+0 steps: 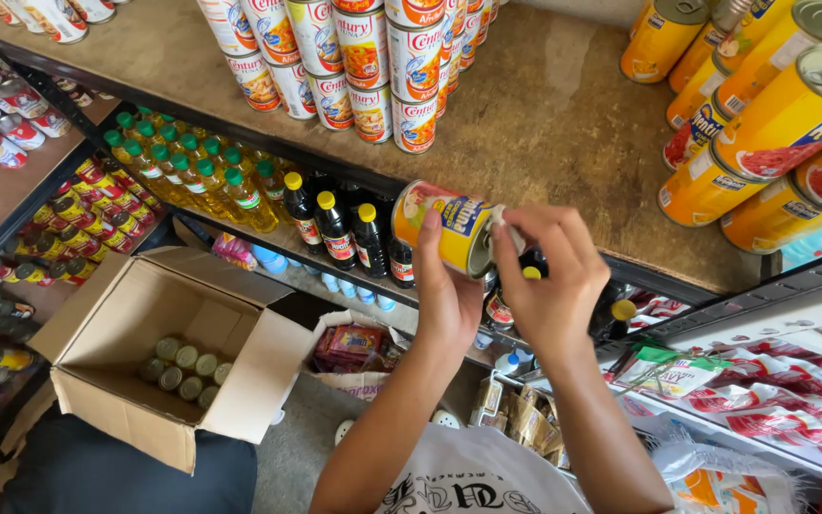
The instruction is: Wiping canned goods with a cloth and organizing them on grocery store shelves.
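Note:
My left hand [444, 290] grips a yellow tin can [444, 228] with a fruit picture, held on its side in front of the wooden shelf [544, 124]. My right hand [549, 276] has its fingertips pinched on the can's lid end, with something small and white between them. Below and to the left, an open cardboard box [126, 333] on the floor holds several more cans [183, 366] standing upright.
Stacked white-and-red cans [354, 67] stand at the shelf's back. Large yellow cans [763, 124] lie piled at the right. Dark sauce bottles [335, 228] and green-capped oil bottles [192, 171] fill the lower shelf. Sachet packs [763, 381] hang at the lower right.

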